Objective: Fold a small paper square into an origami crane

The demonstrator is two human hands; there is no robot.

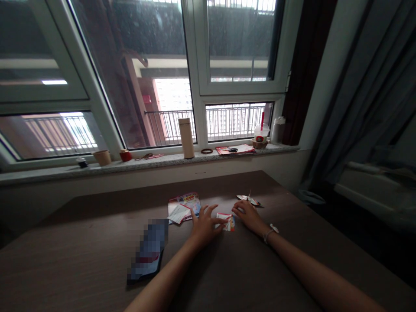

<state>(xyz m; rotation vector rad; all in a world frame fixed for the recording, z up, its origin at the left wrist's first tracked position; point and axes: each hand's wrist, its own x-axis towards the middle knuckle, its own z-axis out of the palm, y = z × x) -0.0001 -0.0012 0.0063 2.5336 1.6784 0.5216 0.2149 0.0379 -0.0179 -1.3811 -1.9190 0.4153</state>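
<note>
While the left hand (pixel 204 226), open with fingers spread, seems to steady the small paper (pixel 232 222) on the bench (pixel 94 242), the right hand (pixel 249 216) curls just beside it, any hold unclear; lifting the paper needs a pinched edge.

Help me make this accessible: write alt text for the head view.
A person's left hand reaches its thumb over a small printed paper on a brown table; the right hand is beside it, near another scrap. To the left lie printed papers and a partly pixelated object. Behind, a windowsill holds a beige flask and lidded cup.
</note>
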